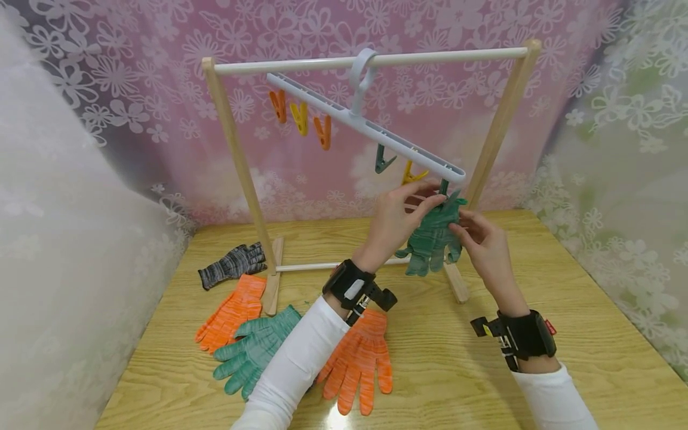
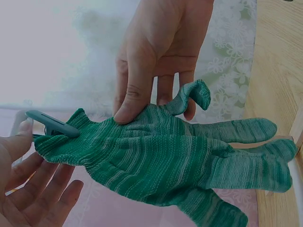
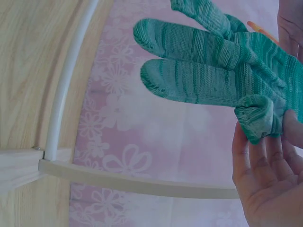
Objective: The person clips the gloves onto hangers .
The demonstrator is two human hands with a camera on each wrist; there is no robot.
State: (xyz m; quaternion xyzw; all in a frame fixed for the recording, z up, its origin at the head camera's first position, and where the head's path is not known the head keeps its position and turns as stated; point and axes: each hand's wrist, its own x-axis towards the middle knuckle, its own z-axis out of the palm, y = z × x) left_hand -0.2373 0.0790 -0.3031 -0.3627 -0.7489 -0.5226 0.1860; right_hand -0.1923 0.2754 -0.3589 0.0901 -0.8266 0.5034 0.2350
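A green striped knit glove (image 1: 432, 239) hangs, fingers down, below the near right end of the pale blue clip hanger (image 1: 398, 138). My left hand (image 1: 391, 220) is at its cuff, and the thumb and fingers pinch the handle end of a dark green clothespin (image 2: 56, 125). That clothespin bites onto the cuff's edge in the left wrist view. From the other side, my right hand (image 1: 488, 248) pinches the side of the same glove between thumb and fingers. One glove finger curls back over beside my right fingertips in the right wrist view.
The hanger hooks over a rack's white bar (image 1: 301, 64). Orange, yellow and dark green clothespins (image 1: 300, 118) dangle from it. On the wooden table (image 1: 430, 370) lie a grey-black glove (image 1: 233, 266), two orange gloves (image 1: 233, 310) and another green glove (image 1: 260, 346), partly under my left arm.
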